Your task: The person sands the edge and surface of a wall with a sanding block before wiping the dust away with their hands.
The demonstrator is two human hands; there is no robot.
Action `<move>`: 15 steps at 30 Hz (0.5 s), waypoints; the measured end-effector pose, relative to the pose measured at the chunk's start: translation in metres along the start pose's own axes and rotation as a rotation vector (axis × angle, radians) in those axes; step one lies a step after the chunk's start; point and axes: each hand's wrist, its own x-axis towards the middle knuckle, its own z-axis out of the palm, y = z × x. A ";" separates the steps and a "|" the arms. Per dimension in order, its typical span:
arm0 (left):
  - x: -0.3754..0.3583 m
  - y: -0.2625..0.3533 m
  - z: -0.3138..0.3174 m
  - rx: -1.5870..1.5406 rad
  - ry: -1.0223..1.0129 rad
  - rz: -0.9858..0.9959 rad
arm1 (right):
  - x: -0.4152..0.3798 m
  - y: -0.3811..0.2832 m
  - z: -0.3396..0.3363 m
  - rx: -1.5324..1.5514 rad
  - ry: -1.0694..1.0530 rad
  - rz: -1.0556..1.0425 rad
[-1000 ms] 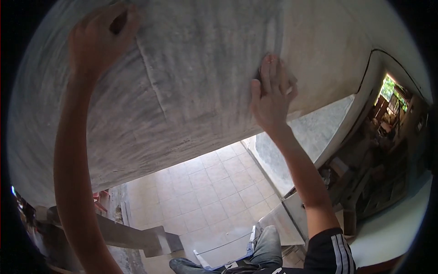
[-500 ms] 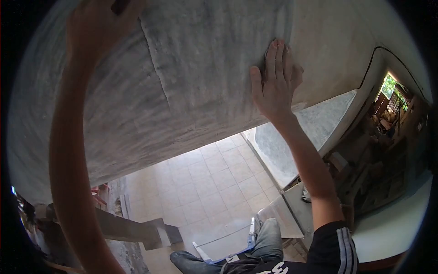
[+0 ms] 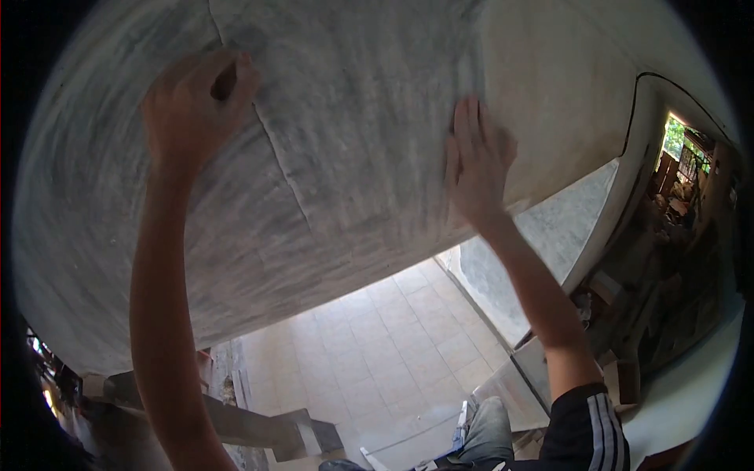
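My left hand (image 3: 188, 110) is closed at the upper left, its fingers curled around a dark brown, handle-like piece (image 3: 224, 82). It is up against a grey, streaky plastered surface (image 3: 361, 133), beside a thin crack (image 3: 279, 161). Whatever is attached to the piece is hidden behind the hand. To the right, my right hand (image 3: 479, 161) presses on the same surface with fingers stretched upward. It lies near the border where grey plaster meets a paler, beige area (image 3: 550, 94). Motion blurs this hand a little, and I cannot see under its palm.
Far below lies a light tiled floor (image 3: 369, 322). A grey, plastered triangular panel (image 3: 550, 228) stands at the right, with a dark cable (image 3: 632, 114) above it. Boards and clutter (image 3: 679, 204) fill the far right. A beam-like piece (image 3: 259, 424) is at lower left.
The view has tilted, so the surface and both hands appear lower. My left hand keeps its grip and is now fully in view. The right hand remains on the surface.
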 end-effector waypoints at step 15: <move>-0.007 -0.024 0.009 0.099 -0.069 0.034 | 0.030 0.026 -0.002 -0.049 0.131 -0.064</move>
